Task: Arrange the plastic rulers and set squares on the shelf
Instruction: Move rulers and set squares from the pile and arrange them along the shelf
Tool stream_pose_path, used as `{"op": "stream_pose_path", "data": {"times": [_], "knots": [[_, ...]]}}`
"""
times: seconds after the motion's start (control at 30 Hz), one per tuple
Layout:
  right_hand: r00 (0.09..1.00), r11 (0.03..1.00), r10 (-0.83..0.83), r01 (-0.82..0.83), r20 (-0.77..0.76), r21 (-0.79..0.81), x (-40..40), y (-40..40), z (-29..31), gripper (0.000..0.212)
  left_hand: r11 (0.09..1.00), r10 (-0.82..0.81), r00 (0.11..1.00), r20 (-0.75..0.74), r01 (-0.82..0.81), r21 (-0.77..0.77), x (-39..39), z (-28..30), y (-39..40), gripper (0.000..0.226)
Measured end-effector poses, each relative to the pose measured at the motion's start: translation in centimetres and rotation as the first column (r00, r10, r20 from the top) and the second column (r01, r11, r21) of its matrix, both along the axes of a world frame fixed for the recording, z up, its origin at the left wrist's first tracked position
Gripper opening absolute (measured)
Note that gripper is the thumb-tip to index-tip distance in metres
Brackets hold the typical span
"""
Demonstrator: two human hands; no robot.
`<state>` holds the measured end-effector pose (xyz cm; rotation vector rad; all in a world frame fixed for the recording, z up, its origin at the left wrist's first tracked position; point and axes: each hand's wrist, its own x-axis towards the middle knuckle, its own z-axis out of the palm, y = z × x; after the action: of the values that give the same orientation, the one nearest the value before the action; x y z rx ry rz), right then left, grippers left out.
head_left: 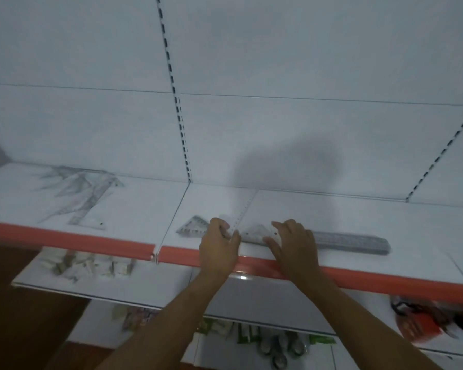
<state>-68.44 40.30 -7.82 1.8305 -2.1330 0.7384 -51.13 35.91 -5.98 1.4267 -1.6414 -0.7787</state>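
On the white shelf [358, 217] with an orange front strip, my left hand [218, 243] pinches the near end of a long clear ruler [245, 208] that runs back towards the wall. A clear set square [191, 225] lies just left of that hand. My right hand [294, 243] rests with spread fingers on another clear set square [257, 232] and on a stack of grey rulers [353, 243] that stretches to the right. A loose pile of clear rulers and set squares [80, 190] lies on the left shelf section.
A slotted upright [182, 124] divides the white back panel. Lower shelves hold small white packets [91, 265], green packets [246, 333] and orange-red items [422, 321] at the right. The orange strip [64, 240] marks the shelf's front edge.
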Motion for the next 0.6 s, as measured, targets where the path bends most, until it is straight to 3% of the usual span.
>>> {"op": "stream_pose_path", "data": {"times": [0.13,0.4,0.6], "knots": [[0.991,0.998,-0.043,0.047,-0.126,0.032,0.7,-1.4,0.1,0.050,1.000,-0.003,1.000,-0.025,0.002,-0.008,1.0,0.4,-1.2,0.016],[0.971,0.991,-0.074,0.097,-0.229,0.093,0.3,-2.3,-0.3,0.031,0.999,-0.034,0.998,-0.043,0.034,0.006,1.3,-0.3,-2.1,0.016],[0.973,0.982,-0.072,0.108,-0.221,0.155,0.9,-2.6,-0.2,0.042,0.998,-0.058,0.998,0.027,0.058,-0.015,1.0,-0.4,-2.1,0.020]]}}
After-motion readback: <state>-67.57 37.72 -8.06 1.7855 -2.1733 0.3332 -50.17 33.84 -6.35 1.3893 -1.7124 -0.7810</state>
